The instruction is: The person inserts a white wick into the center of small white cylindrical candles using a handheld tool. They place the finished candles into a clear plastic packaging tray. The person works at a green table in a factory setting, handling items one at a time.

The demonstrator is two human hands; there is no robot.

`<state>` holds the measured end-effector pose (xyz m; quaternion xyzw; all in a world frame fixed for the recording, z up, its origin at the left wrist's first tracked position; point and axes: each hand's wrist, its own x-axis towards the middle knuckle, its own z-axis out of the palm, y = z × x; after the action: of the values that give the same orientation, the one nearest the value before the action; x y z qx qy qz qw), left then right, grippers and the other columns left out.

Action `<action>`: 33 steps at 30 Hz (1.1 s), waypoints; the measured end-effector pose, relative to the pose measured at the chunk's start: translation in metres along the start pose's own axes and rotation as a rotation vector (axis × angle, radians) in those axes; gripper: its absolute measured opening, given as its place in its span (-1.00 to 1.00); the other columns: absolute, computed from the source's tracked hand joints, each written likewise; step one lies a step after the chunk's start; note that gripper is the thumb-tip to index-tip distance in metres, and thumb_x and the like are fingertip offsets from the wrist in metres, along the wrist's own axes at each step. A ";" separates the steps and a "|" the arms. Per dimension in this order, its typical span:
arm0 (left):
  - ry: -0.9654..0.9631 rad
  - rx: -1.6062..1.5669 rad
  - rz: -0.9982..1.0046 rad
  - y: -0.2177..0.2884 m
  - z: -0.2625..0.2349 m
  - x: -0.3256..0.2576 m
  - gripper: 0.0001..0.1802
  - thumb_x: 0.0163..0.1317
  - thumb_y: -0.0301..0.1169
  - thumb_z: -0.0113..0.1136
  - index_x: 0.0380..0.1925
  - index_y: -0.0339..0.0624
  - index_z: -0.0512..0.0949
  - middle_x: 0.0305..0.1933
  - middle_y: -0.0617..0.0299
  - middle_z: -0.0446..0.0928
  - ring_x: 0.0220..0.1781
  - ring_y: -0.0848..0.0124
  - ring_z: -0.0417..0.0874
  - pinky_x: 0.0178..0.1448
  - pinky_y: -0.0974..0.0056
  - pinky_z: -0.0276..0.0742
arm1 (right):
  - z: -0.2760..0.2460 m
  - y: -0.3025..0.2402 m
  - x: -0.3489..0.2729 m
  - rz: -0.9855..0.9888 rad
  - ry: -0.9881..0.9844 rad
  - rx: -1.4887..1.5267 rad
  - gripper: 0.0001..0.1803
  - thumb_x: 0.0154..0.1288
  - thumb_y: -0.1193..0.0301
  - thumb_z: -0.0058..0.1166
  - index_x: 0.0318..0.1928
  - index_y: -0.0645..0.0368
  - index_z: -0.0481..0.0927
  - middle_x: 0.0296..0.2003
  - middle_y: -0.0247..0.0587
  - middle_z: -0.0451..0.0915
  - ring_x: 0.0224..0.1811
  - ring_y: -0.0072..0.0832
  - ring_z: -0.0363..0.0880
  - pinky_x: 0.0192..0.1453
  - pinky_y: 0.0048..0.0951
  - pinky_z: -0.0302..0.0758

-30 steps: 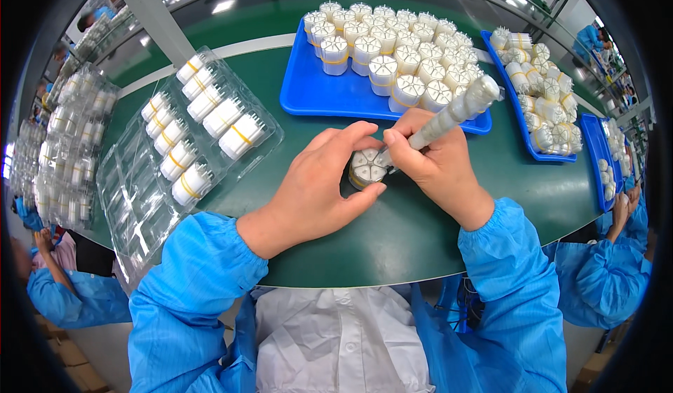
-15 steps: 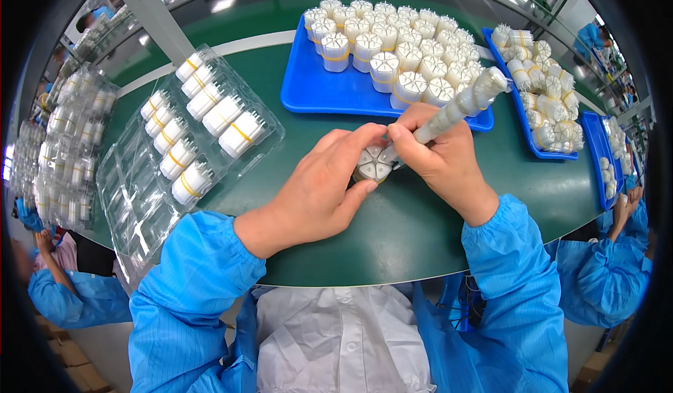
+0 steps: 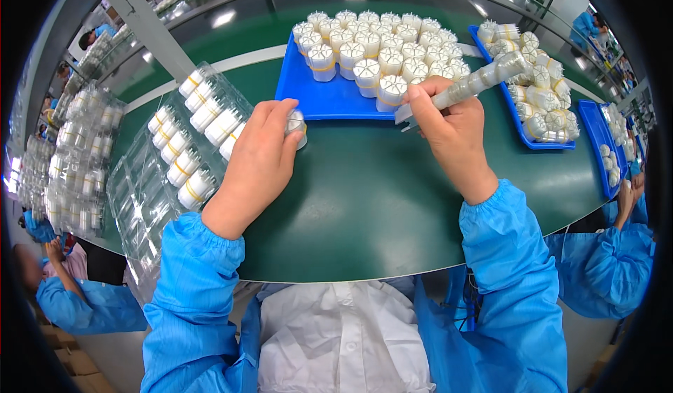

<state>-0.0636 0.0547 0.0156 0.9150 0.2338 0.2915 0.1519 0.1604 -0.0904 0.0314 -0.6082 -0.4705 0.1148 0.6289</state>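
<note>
My left hand is closed round a white cylindrical part, whose ribbed end shows past the fingertips. It is beside the clear plastic tray, where white cylinders with yellow bands lie on their sides in two rows. In my right hand is a hand tool with a thick, wrapped, translucent handle. The tool's flat, notched tip points left, just off the near edge of the large blue tray. Many upright white cylinders with spoked tops and yellow bands stand in that tray.
Another blue tray at the right holds piled white cylinders, with a smaller blue tray beyond it. Stacked clear trays of parts stand at far left. A grey post rises behind the green table. Co-workers sit on both sides.
My left hand has moved left with the cylinder, away from the tool, to the clear tray. My right hand has shifted slightly up and right, still holding the tool.
</note>
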 end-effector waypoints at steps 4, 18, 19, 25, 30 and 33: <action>0.144 0.282 0.224 0.018 -0.001 0.011 -0.57 0.26 -0.56 0.25 0.15 -0.34 0.49 0.15 -0.08 0.51 0.13 -0.04 0.58 0.23 0.05 0.53 | -0.009 -0.002 0.006 -0.030 0.090 0.003 -0.78 0.40 0.40 0.22 -0.37 0.28 0.65 -0.56 -0.45 0.54 -0.50 -0.73 0.41 -0.43 -0.57 0.35; 0.062 0.026 0.175 0.029 0.059 0.095 -0.64 0.24 -0.48 0.27 0.04 -0.25 0.57 0.10 -0.06 0.52 0.07 -0.02 0.60 0.15 0.05 0.57 | -0.007 0.009 0.007 -0.012 0.031 -0.034 -0.80 0.39 0.41 0.24 -0.37 0.28 0.64 -0.54 -0.40 0.60 -0.49 -0.71 0.49 -0.43 -0.56 0.40; 0.072 0.015 0.197 0.025 0.053 0.095 -0.65 0.24 -0.46 0.28 0.03 -0.25 0.57 0.09 -0.06 0.53 0.07 -0.01 0.60 0.14 0.05 0.57 | -0.007 0.010 0.006 -0.014 0.019 -0.038 -0.80 0.39 0.41 0.24 -0.37 0.28 0.64 -0.54 -0.39 0.60 -0.49 -0.71 0.49 -0.43 -0.56 0.40; 0.146 0.074 0.280 0.014 0.036 0.084 -0.64 0.24 -0.39 0.30 0.04 -0.23 0.58 0.02 0.01 0.60 0.10 0.02 0.58 0.20 0.04 0.51 | 0.001 0.011 0.001 -0.099 -0.012 -0.083 -0.80 0.37 0.42 0.25 -0.38 0.28 0.64 -0.55 -0.38 0.60 -0.51 -0.70 0.49 -0.44 -0.54 0.40; -0.021 0.254 0.166 0.017 0.036 0.086 -0.66 0.23 -0.45 0.29 0.03 -0.22 0.61 0.03 0.00 0.58 0.07 0.01 0.56 0.21 0.03 0.49 | 0.002 0.011 0.000 -0.093 -0.037 -0.126 -0.80 0.35 0.42 0.25 -0.39 0.29 0.64 -0.58 -0.35 0.60 -0.52 -0.69 0.50 -0.44 -0.53 0.40; -0.101 0.192 0.238 0.010 0.034 0.094 -0.70 0.22 -0.49 0.28 -0.02 -0.23 0.64 0.07 -0.03 0.56 0.10 0.00 0.55 0.24 0.04 0.49 | 0.002 0.013 0.000 -0.101 -0.033 -0.139 -0.80 0.35 0.42 0.26 -0.39 0.28 0.64 -0.58 -0.35 0.60 -0.53 -0.68 0.51 -0.44 -0.53 0.41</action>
<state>0.0279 0.0899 0.0368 0.9601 0.1428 0.2373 0.0396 0.1646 -0.0860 0.0199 -0.6241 -0.5176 0.0600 0.5822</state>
